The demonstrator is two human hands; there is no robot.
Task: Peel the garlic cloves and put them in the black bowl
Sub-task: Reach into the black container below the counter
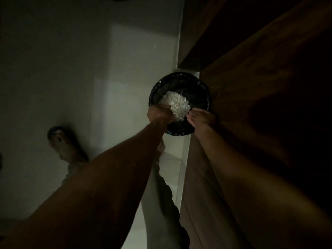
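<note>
Fingers of the left hand (159, 114) are curled at the lower-left edge of a pale, flaky heap (175, 104), apparently gripping or pushing it, though the dim light hides whether they close on the heap itself or on something under it. The fingers of the right hand (201, 117) are bent and bunched at the heap's lower-right edge, their tips touching or just short of it; whether they pinch anything I cannot tell. So the heap lies directly ahead of both sets of fingertips, toward the top of the frame, held between the two hands, with the left hand tighter against it. It looks like loose garlic skins rather than cloves, and it sits over the mouth of a round bin lined with a black bag (179, 101), just right of centre. The bin stands on a pale floor (71, 69), close against dark wooden cabinets (260, 78) on the right side. My judgement is that the skins are being dropped or brushed downward, so the move ahead is straight down and away from the fingers. No black bowl or peeled cloves are visible here. A foot (61, 142) shows at lower left.
</note>
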